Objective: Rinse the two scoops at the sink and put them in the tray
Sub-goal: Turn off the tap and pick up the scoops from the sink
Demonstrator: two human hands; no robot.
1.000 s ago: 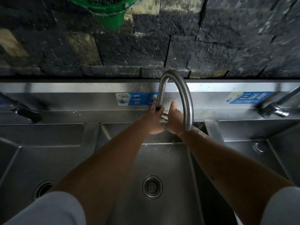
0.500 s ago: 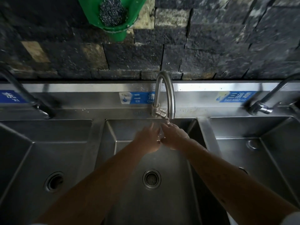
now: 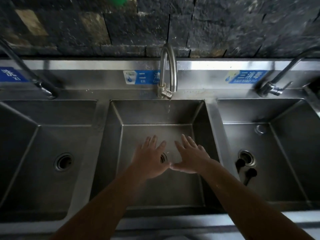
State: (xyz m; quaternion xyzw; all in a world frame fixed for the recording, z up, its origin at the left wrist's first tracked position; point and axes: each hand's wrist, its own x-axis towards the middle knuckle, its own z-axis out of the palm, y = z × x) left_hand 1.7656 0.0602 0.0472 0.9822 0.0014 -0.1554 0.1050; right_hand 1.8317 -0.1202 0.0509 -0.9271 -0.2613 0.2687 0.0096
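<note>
Two small dark scoops lie in the right basin beside its drain, one (image 3: 240,164) nearer the drain and the other (image 3: 251,173) just in front of it. My left hand (image 3: 150,159) and my right hand (image 3: 190,156) hover side by side over the middle basin (image 3: 114,135), palms down, fingers spread, thumbs almost touching. Neither hand holds anything. The curved middle faucet (image 3: 168,70) stands behind them, and a thin trickle of water (image 3: 169,108) falls from its spout. No tray is in view.
A steel sink with three basins runs along a dark stone wall. The left basin (image 3: 34,135) has an open drain (image 3: 63,161). Faucets stand at the far left (image 3: 41,87) and far right (image 3: 271,87). Blue labels sit on the backsplash (image 3: 245,77).
Both hands have come away from the middle faucet, dropped toward me into the middle basin and spread open. The view now takes in the right basin's drain and the scoops.
</note>
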